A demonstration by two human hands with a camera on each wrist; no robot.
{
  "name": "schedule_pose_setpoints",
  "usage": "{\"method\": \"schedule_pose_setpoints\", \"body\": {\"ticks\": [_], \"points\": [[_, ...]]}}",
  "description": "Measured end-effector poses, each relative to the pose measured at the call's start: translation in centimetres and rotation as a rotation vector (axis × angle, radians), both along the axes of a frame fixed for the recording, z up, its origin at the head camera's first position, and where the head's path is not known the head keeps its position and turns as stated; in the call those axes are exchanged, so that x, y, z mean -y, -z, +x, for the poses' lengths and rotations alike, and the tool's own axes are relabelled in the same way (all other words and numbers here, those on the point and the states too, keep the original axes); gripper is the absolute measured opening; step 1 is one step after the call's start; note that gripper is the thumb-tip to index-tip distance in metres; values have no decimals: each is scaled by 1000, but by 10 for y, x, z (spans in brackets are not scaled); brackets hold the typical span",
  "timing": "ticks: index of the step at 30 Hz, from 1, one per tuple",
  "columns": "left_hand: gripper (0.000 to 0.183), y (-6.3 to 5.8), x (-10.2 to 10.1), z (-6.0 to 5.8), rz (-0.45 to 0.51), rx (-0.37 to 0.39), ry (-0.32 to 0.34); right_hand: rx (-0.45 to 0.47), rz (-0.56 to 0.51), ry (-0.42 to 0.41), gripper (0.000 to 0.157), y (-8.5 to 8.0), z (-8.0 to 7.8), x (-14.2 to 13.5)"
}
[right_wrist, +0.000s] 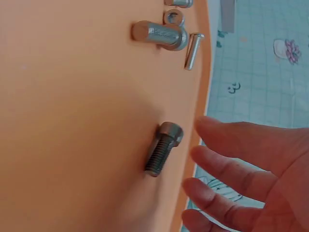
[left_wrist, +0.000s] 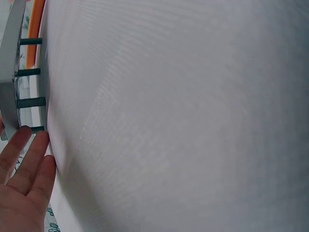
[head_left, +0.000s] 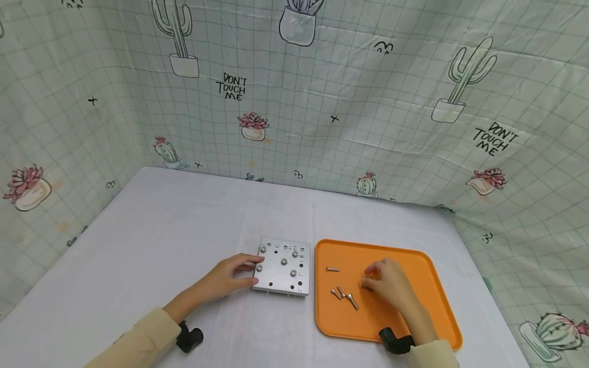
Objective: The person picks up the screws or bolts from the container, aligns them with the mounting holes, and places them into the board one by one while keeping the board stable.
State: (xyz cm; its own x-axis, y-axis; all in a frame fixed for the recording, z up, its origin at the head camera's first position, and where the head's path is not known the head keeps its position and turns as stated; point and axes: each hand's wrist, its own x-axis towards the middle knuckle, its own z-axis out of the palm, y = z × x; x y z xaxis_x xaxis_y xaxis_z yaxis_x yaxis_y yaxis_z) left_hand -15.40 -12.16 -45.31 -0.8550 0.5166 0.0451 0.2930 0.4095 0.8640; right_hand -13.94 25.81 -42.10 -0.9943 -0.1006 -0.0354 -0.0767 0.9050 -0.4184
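A silver metal plate [head_left: 276, 281] with holes has several socket-head bolts in it; their shanks [left_wrist: 31, 102] stick out underneath. At its left edge, my left hand [head_left: 227, 276] touches it with thumb and index finger. In the left wrist view the other fingers lie extended beside the shanks. My right hand [head_left: 391, 283] hovers over the orange tray [head_left: 405, 317], its thumb and fingers apart. Just off those fingertips in the right wrist view, a socket-head bolt [right_wrist: 164, 147] lies on the tray, largely hidden from the head view.
More bolts lie toward the tray's left side: a single one [head_left: 333, 269] and a small cluster [head_left: 352, 301]. The tray's raised rim [head_left: 316, 296] stands close to the plate's right edge. A patterned cloth [head_left: 294, 102] hangs behind the white table [head_left: 193, 204].
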Motion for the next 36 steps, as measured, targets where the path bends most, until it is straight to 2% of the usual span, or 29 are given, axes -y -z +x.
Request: {"method": "schedule_pose_setpoints", "body": {"ticks": [5,18,29,36], "points": [[49,0,-1,1,3,15,10,76,61,4,17,6,4,-2],[47,3,-2,-1,-2,30,27,101,81,14,13,11,6,-4],[48,1,1,-1,-24,16,3,57,45,0,17,5,0,2],[47,1,3,-1,-17,7,-1,6,-38,5,13,-5,-5,15]]}}
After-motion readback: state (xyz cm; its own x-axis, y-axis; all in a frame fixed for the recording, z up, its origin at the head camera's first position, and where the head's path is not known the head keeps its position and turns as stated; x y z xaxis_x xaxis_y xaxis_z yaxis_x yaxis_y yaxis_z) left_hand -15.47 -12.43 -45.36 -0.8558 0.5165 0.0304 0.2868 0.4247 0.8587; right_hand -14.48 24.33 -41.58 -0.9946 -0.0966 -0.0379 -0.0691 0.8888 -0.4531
